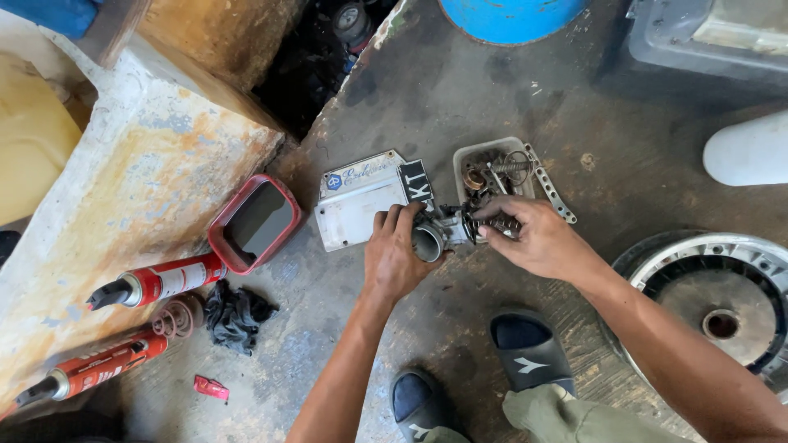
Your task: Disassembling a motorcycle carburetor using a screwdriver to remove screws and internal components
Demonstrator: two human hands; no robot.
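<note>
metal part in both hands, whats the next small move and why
Probably seat the spring fully onto the metal part. The left hand already grips and steadies the body, while the right hand pinches the coil against its side, apparently not yet home.

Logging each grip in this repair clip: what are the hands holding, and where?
Both hold a small metal carburetor-like part: the left hand around its round open end, the right hand on its ribbed end.

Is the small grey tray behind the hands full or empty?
Full, roughly: the grey tray holds a jumble of springs and metal parts, right behind the right hand. Its depth cannot be told.
</note>
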